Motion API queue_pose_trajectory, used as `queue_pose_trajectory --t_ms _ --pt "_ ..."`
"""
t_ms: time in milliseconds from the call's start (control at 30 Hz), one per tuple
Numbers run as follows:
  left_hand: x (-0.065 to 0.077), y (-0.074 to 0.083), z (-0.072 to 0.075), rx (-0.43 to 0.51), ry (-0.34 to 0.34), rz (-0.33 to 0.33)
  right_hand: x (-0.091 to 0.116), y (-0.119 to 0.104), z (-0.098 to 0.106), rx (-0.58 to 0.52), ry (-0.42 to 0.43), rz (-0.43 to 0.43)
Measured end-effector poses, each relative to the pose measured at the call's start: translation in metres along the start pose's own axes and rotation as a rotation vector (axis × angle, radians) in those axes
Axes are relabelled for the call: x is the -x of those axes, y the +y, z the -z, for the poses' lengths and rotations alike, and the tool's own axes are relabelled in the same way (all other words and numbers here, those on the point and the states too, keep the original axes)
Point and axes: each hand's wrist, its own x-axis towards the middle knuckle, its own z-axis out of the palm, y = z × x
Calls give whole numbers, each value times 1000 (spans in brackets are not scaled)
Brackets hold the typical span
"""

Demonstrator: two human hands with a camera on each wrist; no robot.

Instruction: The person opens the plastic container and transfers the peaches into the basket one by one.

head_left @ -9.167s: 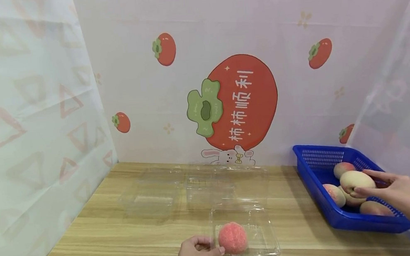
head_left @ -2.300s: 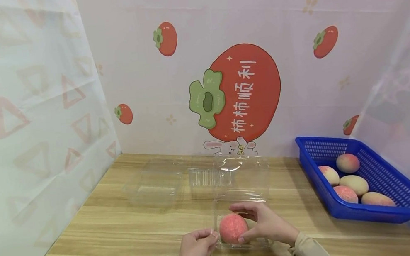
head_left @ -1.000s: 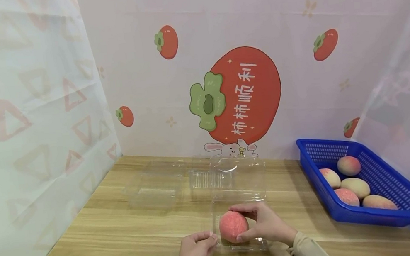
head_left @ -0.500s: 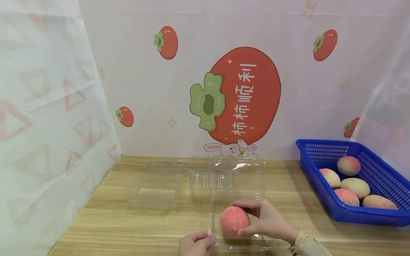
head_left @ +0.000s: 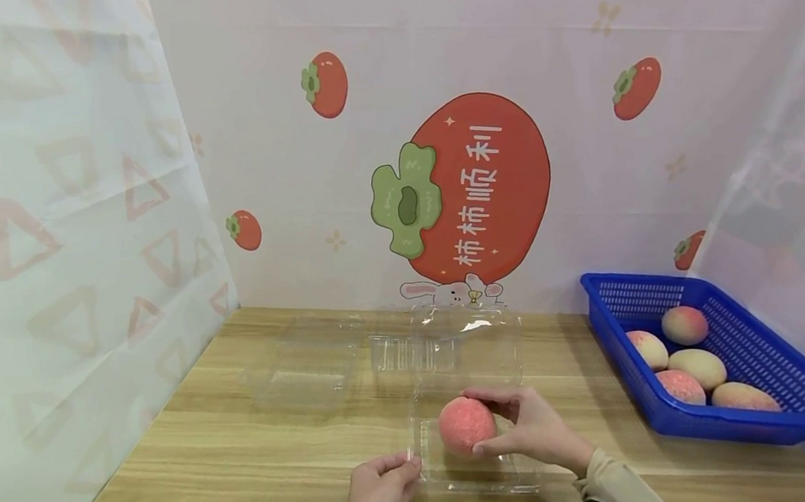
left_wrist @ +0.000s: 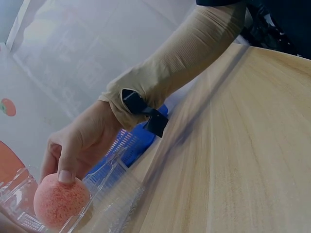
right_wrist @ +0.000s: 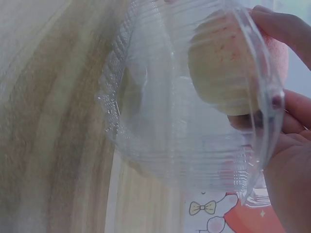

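Observation:
A pink peach [head_left: 467, 427] is in my right hand [head_left: 537, 433], thumb on its near side and fingers on its far side. It is over the base of an open clear plastic clamshell box [head_left: 481, 488], whose lid [head_left: 468, 350] stands up at the back. My left hand [head_left: 382, 494] pinches the box's left rim. The left wrist view has the peach [left_wrist: 60, 201] under the right hand [left_wrist: 82, 143]. Seen through the box wall [right_wrist: 194, 160] in the right wrist view, the peach has a pale underside; whether it touches the base, I cannot tell.
At the right stands a blue plastic basket [head_left: 798, 373] with several peaches, among them a pale one [head_left: 697, 368]. More clear plastic boxes [head_left: 305, 376] are behind and to the left on the wooden table [head_left: 213, 483]. Printed cloth walls [head_left: 272, 134] close off the back and sides.
Earlier the right hand held a pale peach at the basket. Since then it has come to the box and gripped the pink peach, which has shifted right and away from me. The left hand stays at the rim.

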Motion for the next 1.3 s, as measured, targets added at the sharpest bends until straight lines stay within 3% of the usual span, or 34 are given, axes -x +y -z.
queue_pose_trajectory --t_ms 200,433,667,900,1133,1300 --pt "-1 -1 -1 2 2 -16 2 -11 3 -19 5 -10" --pt "-2 -1 -1 -20 12 -24 3 -4 9 -37 37 -11" --pt "-1 -1 0 -20 15 -24 7 9 23 -39 60 31" --pt "-2 -1 1 -23 -5 -25 13 7 37 -22 73 68" --pt "-3 -2 2 -18 -16 -11 20 -4 47 -6 100 50" --pt "-4 -2 2 -14 -8 -14 25 1 59 19 141 54"
